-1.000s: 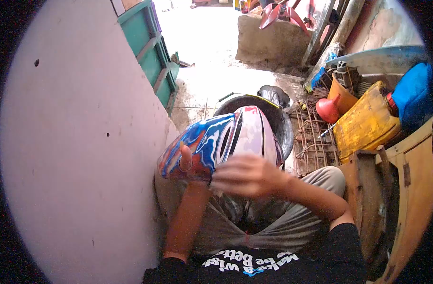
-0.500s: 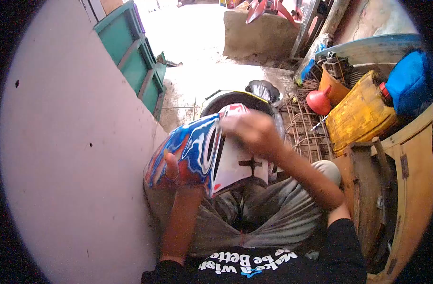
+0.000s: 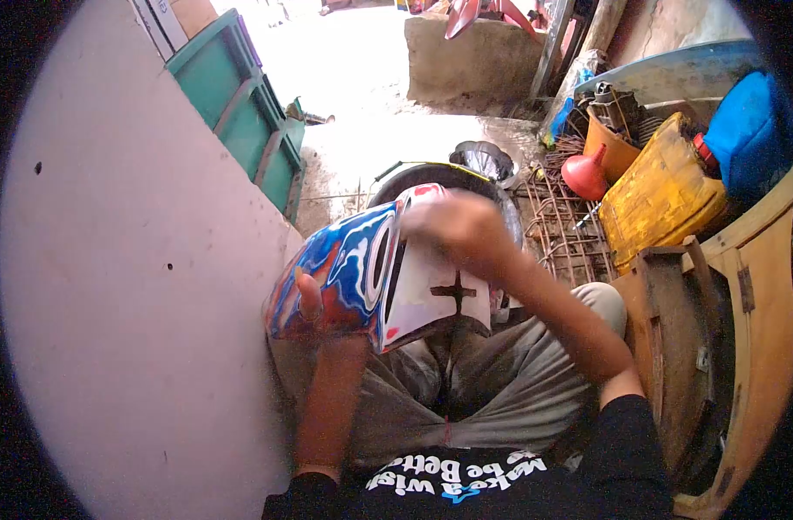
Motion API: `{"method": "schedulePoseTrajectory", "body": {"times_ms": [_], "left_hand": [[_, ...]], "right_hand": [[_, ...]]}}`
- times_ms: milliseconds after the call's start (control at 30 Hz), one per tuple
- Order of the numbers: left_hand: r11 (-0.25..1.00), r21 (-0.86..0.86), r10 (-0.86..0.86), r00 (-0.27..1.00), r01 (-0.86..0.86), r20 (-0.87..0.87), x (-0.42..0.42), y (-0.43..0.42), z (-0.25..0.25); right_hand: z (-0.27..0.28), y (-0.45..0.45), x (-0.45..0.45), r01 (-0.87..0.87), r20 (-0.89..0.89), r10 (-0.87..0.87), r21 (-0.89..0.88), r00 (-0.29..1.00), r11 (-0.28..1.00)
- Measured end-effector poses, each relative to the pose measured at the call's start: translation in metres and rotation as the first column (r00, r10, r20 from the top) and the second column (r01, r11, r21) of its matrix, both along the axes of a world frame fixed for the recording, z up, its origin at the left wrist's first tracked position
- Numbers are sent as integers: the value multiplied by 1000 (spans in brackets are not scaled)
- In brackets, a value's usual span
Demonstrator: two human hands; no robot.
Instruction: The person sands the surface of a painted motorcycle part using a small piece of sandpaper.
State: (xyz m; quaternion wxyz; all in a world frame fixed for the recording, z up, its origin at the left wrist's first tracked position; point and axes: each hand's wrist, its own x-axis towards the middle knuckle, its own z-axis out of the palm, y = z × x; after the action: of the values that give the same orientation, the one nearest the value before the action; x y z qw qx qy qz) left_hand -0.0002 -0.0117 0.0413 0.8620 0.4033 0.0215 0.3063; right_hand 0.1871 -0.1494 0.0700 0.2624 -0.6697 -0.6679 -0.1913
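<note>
A curved, painted shell-like panel (image 3: 349, 253) rests across my lap, blue, red and white on its left part and pale with a dark cross-shaped mark on its right part. My left hand (image 3: 310, 299) holds its lower left side, with the thumb over the painted surface and the other fingers hidden beneath. On the upper pale part lies my right hand (image 3: 461, 227), blurred by motion, its fingers curled against the surface. Whether something small is inside those fingers cannot be made out.
Beyond the panel stands a dark basin (image 3: 435, 176) with a black bag (image 3: 483, 161) behind it. A white wall (image 3: 136, 303) rises close on the left. To the right are rusty wire mesh (image 3: 569, 221), a yellow jerrycan (image 3: 665, 199), a red funnel (image 3: 586, 175) and wooden furniture (image 3: 760, 303).
My right hand has moved up and forward from the panel's near edge to its upper part. The panel has tilted, showing the cross-shaped mark. My left hand keeps its hold.
</note>
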Motion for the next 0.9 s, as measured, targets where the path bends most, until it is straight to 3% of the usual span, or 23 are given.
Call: {"method": "schedulePoseTrajectory", "body": {"times_ms": [67,133,167,200,267,300,333,400,467,500,533,600,633,700,733,767,800,867,900], "left_hand": [[999,-13,35,998,-36,-59,-6,-16,23],[997,-62,-54,998,55,10,1,1,-8],[987,-95,-125,991,129,51,5,12,-29],[954,-136,-254,961,268,110,7,35,-71],[955,-152,-245,966,254,76,1,35,-65],[987,-120,-108,994,105,-13,-2,7,-13],[993,-101,-65,997,60,-44,-2,-2,-1],[998,-60,21,994,-28,-109,-3,-18,25],[1000,-10,15,989,-16,-145,-2,-3,6],[1000,5,15,984,-14,-179,-2,4,2],[1000,20,15,977,-11,-213,-2,11,-1],[998,-69,-10,995,3,-97,0,-2,-5],[994,-104,-23,999,18,-49,0,-7,-5],[981,-152,-103,990,117,96,9,-1,-28],[940,-253,-163,952,229,258,15,8,-47],[868,-337,-209,885,364,416,20,18,-67],[773,-388,-239,797,502,554,25,27,-85],[951,-258,-119,972,171,204,36,25,-85],[964,-141,-190,957,223,217,22,19,-49]], "right_hand": [[-2,3,18,128,-95,-126,19,988,992],[-3,0,-33,-45,-22,48,124,999,991],[-8,0,-57,-218,3,220,145,975,965],[4,-6,-75,-337,69,331,111,941,935],[1,3,-49,-255,-51,261,99,964,962],[-1,7,-20,-89,-74,88,-9,993,996],[-2,12,1,93,-136,-89,22,987,995],[10,8,-18,73,-74,-76,-45,994,996],[7,8,-65,-275,-91,292,161,952,948],[10,9,-84,-343,-15,358,246,934,906],[8,10,-74,-264,-48,276,177,960,948],[9,20,-29,-97,-94,99,25,991,995],[16,25,-13,57,-129,-53,30,990,998],[8,28,-31,-35,-77,44,106,996,994],[0,24,-50,-124,-31,127,77,991,989],[12,20,-70,-291,-19,297,161,955,943],[13,23,-64,-230,-40,234,87,971,969],[19,33,-30,-95,-70,91,-67,993,993],[25,37,-14,-27,-119,25,-15,993,1000]]}}
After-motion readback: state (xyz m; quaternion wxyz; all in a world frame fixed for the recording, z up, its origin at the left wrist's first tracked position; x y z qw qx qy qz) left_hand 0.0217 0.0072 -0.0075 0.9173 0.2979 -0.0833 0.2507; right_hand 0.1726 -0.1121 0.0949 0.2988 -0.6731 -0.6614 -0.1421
